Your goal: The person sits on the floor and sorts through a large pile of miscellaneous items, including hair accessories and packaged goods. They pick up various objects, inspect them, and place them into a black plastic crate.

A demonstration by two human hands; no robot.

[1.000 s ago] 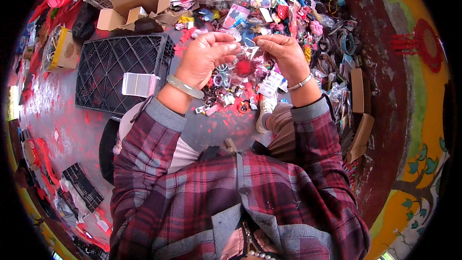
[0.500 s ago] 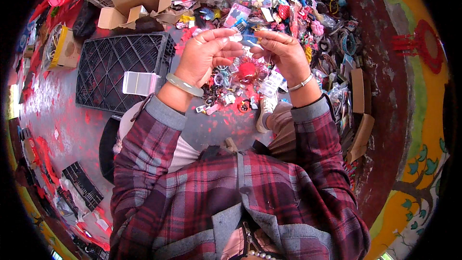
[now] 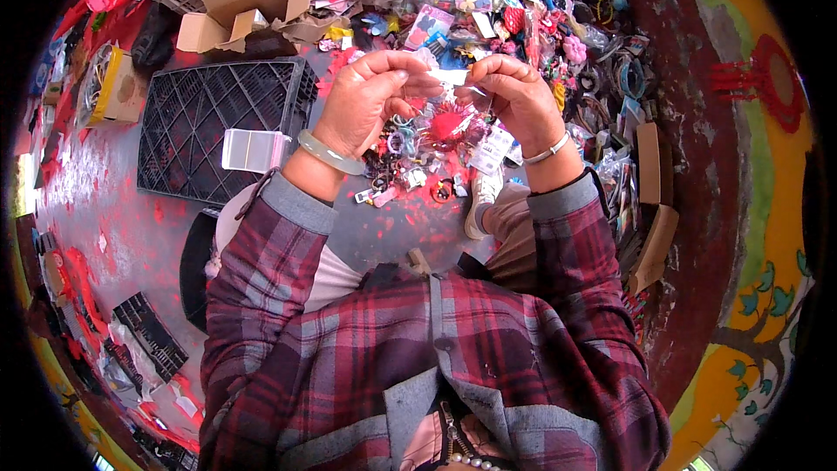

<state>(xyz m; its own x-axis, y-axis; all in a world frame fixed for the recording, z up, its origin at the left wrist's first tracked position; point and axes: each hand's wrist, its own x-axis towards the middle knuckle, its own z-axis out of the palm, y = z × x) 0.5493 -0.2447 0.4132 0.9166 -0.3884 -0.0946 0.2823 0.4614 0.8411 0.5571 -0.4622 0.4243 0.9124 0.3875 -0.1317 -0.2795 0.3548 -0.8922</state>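
Both my hands are raised over a heap of small goods, fingers pinched toward each other. A small white strip, like a paper tag, spans the gap between them. My left hand, with a pale bangle on its wrist, grips the strip's left end. At the other end my right hand, wearing a thin silver bangle, has thumb and forefinger closed on it. Just below shows a red tinsel ornament with a solid red middle; whether it hangs from my fingers or lies on the heap I cannot tell.
Hair ties and packaged trinkets are heaped ahead and to the right. A black plastic crate lies at left, bearing a clear plastic box. Beyond it sits an opened cardboard box. A painted wall rises at right.
The white strip has turned and now shows brighter and flatter between my fingers. My hands have barely shifted, and the red tinsel ornament appears slightly tilted.
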